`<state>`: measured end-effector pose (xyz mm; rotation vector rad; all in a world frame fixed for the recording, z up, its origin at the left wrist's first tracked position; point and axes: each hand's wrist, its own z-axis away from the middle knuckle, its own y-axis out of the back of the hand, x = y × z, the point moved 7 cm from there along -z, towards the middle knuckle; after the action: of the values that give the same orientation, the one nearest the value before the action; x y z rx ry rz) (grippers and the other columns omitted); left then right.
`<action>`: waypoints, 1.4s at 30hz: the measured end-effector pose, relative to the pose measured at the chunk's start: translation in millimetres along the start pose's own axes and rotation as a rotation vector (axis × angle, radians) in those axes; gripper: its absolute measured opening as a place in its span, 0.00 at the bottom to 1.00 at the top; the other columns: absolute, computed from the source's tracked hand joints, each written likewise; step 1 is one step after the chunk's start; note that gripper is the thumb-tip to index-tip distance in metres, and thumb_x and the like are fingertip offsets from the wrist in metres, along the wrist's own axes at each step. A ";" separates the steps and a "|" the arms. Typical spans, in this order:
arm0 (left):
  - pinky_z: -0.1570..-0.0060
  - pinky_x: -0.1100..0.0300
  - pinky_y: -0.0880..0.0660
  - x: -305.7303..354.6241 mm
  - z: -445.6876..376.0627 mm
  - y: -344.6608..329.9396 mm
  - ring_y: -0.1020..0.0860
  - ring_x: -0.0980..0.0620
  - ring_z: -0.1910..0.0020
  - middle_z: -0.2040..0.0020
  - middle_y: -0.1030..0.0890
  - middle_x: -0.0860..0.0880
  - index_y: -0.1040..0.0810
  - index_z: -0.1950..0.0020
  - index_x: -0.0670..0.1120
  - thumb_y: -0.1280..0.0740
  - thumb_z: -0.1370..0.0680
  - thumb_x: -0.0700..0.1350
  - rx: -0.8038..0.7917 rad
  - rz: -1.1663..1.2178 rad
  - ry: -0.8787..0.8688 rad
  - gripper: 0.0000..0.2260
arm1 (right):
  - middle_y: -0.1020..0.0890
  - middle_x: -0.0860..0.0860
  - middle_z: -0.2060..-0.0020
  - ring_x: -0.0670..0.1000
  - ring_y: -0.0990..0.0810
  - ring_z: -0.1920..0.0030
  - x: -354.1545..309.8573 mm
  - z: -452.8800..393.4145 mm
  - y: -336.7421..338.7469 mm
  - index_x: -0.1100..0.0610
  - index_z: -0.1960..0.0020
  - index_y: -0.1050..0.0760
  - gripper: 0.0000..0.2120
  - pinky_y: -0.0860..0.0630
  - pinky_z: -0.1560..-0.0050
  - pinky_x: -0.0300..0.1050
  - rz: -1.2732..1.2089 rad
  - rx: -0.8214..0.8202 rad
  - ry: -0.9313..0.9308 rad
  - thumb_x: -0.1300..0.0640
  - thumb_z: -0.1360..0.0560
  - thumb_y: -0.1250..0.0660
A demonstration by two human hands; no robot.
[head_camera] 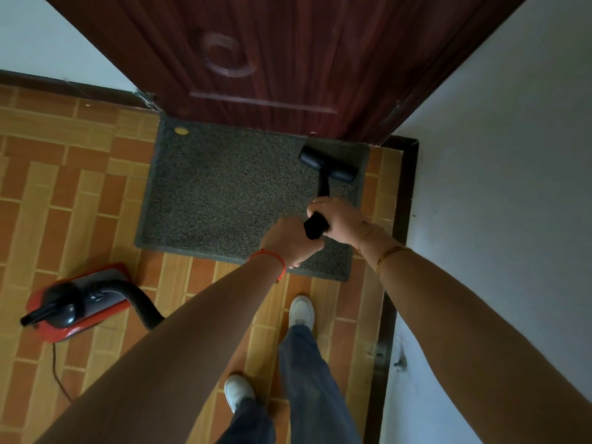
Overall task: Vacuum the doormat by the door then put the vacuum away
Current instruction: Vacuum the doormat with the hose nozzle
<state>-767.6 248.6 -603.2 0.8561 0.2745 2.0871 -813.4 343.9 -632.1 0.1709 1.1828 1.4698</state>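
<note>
Doormat (pixel 224 193) lay flat on the tiled floor (pixel 80 187), its far edge tucked against the foot of the dark red door (pixel 272 59) and its right side near the white wall (pixel 496 187). I had both arms reaching forward over it. To my left, well apart from the mat, the red vacuum body (pixel 77 302) sat on the floor with its black hose (pixel 141 302) curving out toward me and a thin cord (pixel 59 373) trailing behind it.

On the mat's far right corner, just beside the door, the black nozzle head (pixel 328 165) rested on the pile, its wand (pixel 323 187) running back to my hands. My right hand (pixel 339 219) was wrapped tight around the wand's grip, and my left hand (pixel 290 240) was closed just below it, though I could not tell exactly what its fingers clamped. A small yellow scrap (pixel 181 131) lay at the mat's far left corner, well apart from the nozzle.

I judged this to be the vacuuming step, only partly done, with the nozzle working one corner. The next move called for drawing the head back toward me, then stepping the passes leftward across the mat until that yellow scrap was reached. Putting the vacuum away was not yet begun.
</note>
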 end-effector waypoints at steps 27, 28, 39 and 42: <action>0.76 0.64 0.29 -237.7 229.5 -81.6 0.23 0.51 0.79 0.76 0.23 0.47 0.25 0.66 0.42 0.35 0.29 0.46 -0.087 -0.082 0.085 0.09 | 0.23 0.50 0.53 0.54 0.20 0.54 -219.7 125.5 -237.3 0.47 0.59 0.34 0.12 0.23 0.52 0.50 -0.125 0.011 -0.056 0.61 0.26 0.34; 0.77 0.64 0.30 -243.5 234.5 -81.7 0.24 0.52 0.80 0.77 0.23 0.48 0.25 0.66 0.42 0.35 0.29 0.46 -0.087 -0.093 0.085 0.09 | 0.22 0.51 0.53 0.54 0.20 0.54 -225.6 127.1 -241.6 0.48 0.59 0.34 0.11 0.23 0.53 0.48 -0.122 0.014 -0.057 0.60 0.26 0.34; 0.76 0.64 0.27 -292.2 267.1 -67.3 0.23 0.51 0.79 0.76 0.23 0.48 0.24 0.64 0.42 0.35 0.28 0.47 -0.055 -0.126 0.122 0.09 | 0.23 0.54 0.51 0.56 0.21 0.52 -280.8 126.5 -267.3 0.57 0.52 0.28 0.02 0.23 0.52 0.51 -0.141 0.020 -0.049 0.62 0.24 0.36; 0.76 0.65 0.27 -307.2 274.1 -60.8 0.23 0.52 0.79 0.76 0.23 0.48 0.24 0.63 0.43 0.35 0.28 0.48 -0.047 -0.140 0.149 0.09 | 0.22 0.55 0.49 0.57 0.21 0.50 -296.7 120.5 -273.7 0.58 0.50 0.27 0.04 0.22 0.52 0.52 -0.122 0.003 -0.035 0.64 0.25 0.36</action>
<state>-421.6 19.1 -574.8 0.6364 0.3530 2.0210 -458.9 116.6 -624.7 0.1242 1.1479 1.3535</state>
